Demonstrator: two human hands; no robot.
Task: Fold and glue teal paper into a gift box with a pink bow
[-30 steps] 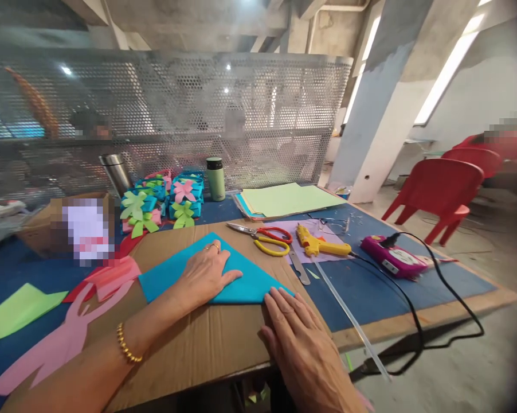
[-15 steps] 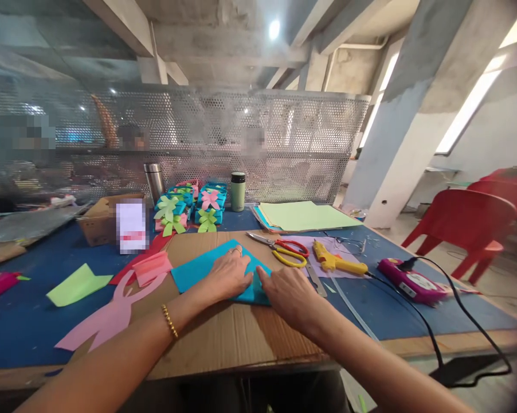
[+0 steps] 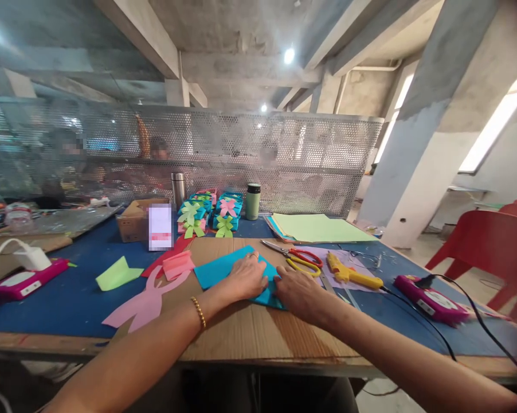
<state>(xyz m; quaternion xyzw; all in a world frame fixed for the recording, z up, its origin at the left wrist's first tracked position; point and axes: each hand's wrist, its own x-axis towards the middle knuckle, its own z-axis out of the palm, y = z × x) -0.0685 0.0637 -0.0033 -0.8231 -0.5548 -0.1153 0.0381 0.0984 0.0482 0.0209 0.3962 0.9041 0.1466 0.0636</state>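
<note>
A folded blue paper sheet (image 3: 218,268) lies on a brown cardboard mat (image 3: 245,332) at the middle of the table. My left hand (image 3: 246,279) rests flat on the sheet, fingers spread, a ring on one finger and a gold bracelet on the wrist. My right hand (image 3: 299,291) lies beside it on the sheet's right end, fingers pressed down on the paper. The two hands nearly touch. Neither hand holds anything.
Red-and-yellow scissors (image 3: 299,258), a yellow glue gun (image 3: 353,275) and a pink power strip (image 3: 430,298) lie to the right. Pink cut-outs (image 3: 144,301), green paper (image 3: 116,274), flower-topped boxes (image 3: 209,212), two flasks, a paper stack (image 3: 318,228) and a red chair (image 3: 494,246) surround.
The view has pulled back and up. My right hand moved from the mat's near edge up onto the blue sheet, next to my left hand.
</note>
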